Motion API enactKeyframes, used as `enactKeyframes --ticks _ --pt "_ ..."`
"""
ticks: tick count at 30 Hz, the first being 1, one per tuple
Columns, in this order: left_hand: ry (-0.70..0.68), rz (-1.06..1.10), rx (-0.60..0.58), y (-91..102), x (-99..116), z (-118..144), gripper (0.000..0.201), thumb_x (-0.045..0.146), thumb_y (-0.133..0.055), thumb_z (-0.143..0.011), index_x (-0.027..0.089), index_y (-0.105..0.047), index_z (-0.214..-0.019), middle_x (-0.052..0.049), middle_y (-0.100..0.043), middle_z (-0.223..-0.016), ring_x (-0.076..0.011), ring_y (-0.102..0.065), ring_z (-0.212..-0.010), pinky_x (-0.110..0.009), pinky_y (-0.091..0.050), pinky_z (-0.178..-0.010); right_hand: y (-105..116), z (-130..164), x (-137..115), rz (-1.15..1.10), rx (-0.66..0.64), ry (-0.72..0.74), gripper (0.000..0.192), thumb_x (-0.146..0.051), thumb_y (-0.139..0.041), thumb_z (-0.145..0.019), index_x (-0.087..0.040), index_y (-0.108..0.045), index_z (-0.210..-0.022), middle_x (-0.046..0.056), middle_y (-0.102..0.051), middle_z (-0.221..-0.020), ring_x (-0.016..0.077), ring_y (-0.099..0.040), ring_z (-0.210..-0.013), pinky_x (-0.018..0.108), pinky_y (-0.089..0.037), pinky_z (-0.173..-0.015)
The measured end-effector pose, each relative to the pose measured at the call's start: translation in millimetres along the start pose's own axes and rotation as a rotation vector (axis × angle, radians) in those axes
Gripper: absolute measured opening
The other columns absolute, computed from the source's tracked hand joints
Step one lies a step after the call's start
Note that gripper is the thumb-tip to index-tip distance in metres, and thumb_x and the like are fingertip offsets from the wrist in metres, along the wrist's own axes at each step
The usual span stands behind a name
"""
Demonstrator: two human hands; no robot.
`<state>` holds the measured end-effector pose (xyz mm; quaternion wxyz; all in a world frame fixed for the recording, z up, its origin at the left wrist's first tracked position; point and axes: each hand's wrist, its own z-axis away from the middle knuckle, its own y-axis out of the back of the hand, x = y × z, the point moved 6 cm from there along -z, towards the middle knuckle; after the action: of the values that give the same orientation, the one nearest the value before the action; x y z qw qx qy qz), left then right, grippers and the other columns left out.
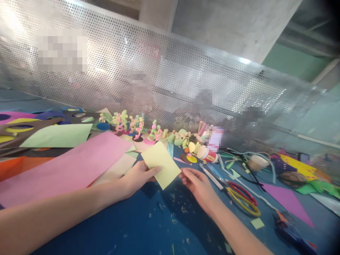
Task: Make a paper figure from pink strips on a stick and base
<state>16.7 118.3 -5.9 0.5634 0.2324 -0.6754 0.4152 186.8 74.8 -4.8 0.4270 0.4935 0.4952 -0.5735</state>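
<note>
My left hand (139, 177) grips a pale yellow sheet of paper (162, 163), thumb on top and fingers underneath. The sheet is held tilted above the blue tabletop (138, 219). At its right corner, the fingertips of my right hand (196, 184) are pinched together on the paper's edge. To the right of that hand lie scissors (243, 202) with red and yellow handles. A large pink paper sheet (69, 168) spreads out left of my left hand, partly over cream paper (117, 170).
Small paper figures (138, 125) stand along the back, near a red and white bottle (208, 154). A perforated metal screen (170, 81) rises behind. Purple paper (289, 203), a tape roll (257, 162) and a dark blue tool (290, 232) lie right. Scraps dot the table.
</note>
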Motion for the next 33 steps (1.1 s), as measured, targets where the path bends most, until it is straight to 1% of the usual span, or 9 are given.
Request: enactKeyframes --ticks 4,9,14,18,21,26,33 --pt "0.003 0.004 -0.010 -0.7 -0.2 0.4 0.041 0.034 -0.063 -0.072 0.013 -0.059 -0.108 -0.011 -0.062 -0.109 -0.0260 -0.058 -0.100 -0.037 -0.047 -0.087 -2.2 1.1 0.4 0.007 -0.027 -0.021 0.020 -0.034 -0.067 -0.069 -0.016 -0.067 -0.077 0.001 -0.061 -0.069 0.0081 -0.046 -0.059 0.021 -0.039 -0.059" --pt "-0.002 -0.006 -0.024 -0.9 -1.2 0.5 0.040 0.034 -0.062 -0.073 0.015 -0.059 -0.108 -0.009 -0.063 -0.109 -0.0259 -0.058 -0.100 -0.037 -0.047 -0.086 -2.0 0.5 1.7 0.045 -0.028 -0.020 0.023 -0.035 -0.067 -0.069 -0.015 -0.066 -0.078 0.002 -0.060 -0.069 0.0089 -0.046 -0.059 0.023 -0.039 -0.059" --pt "0.002 -0.031 -0.035 -0.9 -1.0 -0.1 0.040 0.035 -0.061 -0.074 0.015 -0.059 -0.109 -0.010 -0.063 -0.108 -0.0261 -0.058 -0.099 -0.038 -0.046 -0.087 -1.1 -0.2 -0.1 0.196 -0.035 0.027 0.022 -0.037 -0.063 -0.072 -0.015 -0.066 -0.077 0.001 -0.060 -0.069 0.0096 -0.046 -0.061 0.022 -0.038 -0.059" --pt "0.013 -0.040 -0.064 -3.3 -0.4 0.6 0.038 0.037 -0.060 -0.074 0.013 -0.062 -0.104 -0.011 -0.063 -0.108 -0.0269 -0.059 -0.098 -0.038 -0.046 -0.087 -0.8 -0.2 -0.9 0.274 -0.036 0.058 0.021 -0.036 -0.059 -0.075 -0.016 -0.065 -0.074 0.001 -0.059 -0.067 0.0104 -0.047 -0.061 0.022 -0.038 -0.059" --pt "0.006 -0.035 -0.070 -4.1 0.6 1.5 0.036 0.036 -0.059 -0.075 0.012 -0.062 -0.102 -0.011 -0.063 -0.108 -0.0265 -0.059 -0.099 -0.037 -0.046 -0.087 -0.3 -0.8 -1.2 0.288 -0.033 0.074 0.021 -0.036 -0.059 -0.076 -0.017 -0.065 -0.074 0.001 -0.059 -0.068 0.0110 -0.047 -0.062 0.023 -0.038 -0.060" --pt "0.000 -0.046 -0.075 -3.1 -0.4 0.9 0.037 0.035 -0.059 -0.076 0.012 -0.061 -0.105 -0.011 -0.064 -0.105 -0.0256 -0.060 -0.096 -0.038 -0.047 -0.087 3.1 -2.4 -1.4 0.299 -0.012 0.082 0.021 -0.038 -0.062 -0.072 -0.017 -0.065 -0.076 0.001 -0.060 -0.067 0.0117 -0.048 -0.062 0.023 -0.039 -0.060" --pt "-0.005 -0.041 -0.078 -1.8 -2.3 0.0 0.039 0.035 -0.059 -0.077 0.013 -0.060 -0.108 -0.011 -0.063 -0.107 -0.0259 -0.060 -0.096 -0.038 -0.047 -0.087 3.5 -2.2 -2.9 0.351 -0.011 0.103 0.023 -0.040 -0.063 -0.071 -0.017 -0.066 -0.075 0.001 -0.060 -0.065 0.0117 -0.047 -0.060 0.023 -0.038 -0.058"
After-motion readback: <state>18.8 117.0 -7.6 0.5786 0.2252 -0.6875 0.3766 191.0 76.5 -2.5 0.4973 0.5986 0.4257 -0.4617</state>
